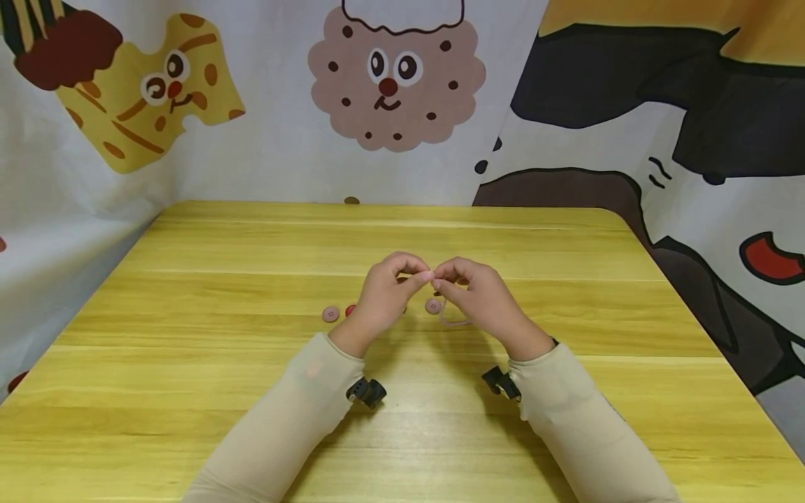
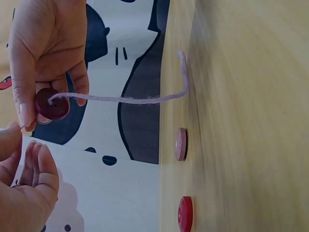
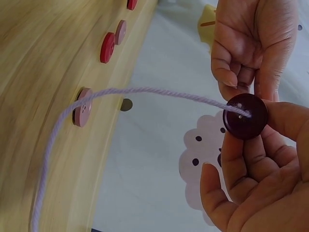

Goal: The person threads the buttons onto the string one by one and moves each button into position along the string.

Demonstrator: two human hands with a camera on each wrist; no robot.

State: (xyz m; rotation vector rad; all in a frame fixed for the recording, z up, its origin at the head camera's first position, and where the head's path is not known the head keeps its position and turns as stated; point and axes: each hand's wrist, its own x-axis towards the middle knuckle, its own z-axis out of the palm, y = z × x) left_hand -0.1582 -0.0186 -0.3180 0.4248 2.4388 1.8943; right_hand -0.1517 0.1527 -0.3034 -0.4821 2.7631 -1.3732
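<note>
1. A cartoon-printed cloth (image 1: pixel 264 140) hangs beyond the far edge of a wood-grain table (image 1: pixel 415 447).
2. The maroon button (image 3: pixel 246 126) is held up above the table, between the hands; yarn (image 3: pixel 145 90) passes through it, its long tail drooping to the tabletop.
3. The right hand (image 1: pixel 483 297) has its thumb and fingers clamped at the button; whether they also nip the yarn behind it, I cannot tell.
4. The left hand (image 1: pixel 382 292) has thumb and forefinger pinched together, apparently on the yarn's short end.
5. To thread well, I would hold the button steady, grip enough of that end that it cannot slip back, and draw straight out, leaving the tail free.
6. On the table, a pink button (image 1: pixel 432 306) lies beside the tail; farther left, a red button (image 1: pixel 350 309) is partly hidden by the left arm.
</note>
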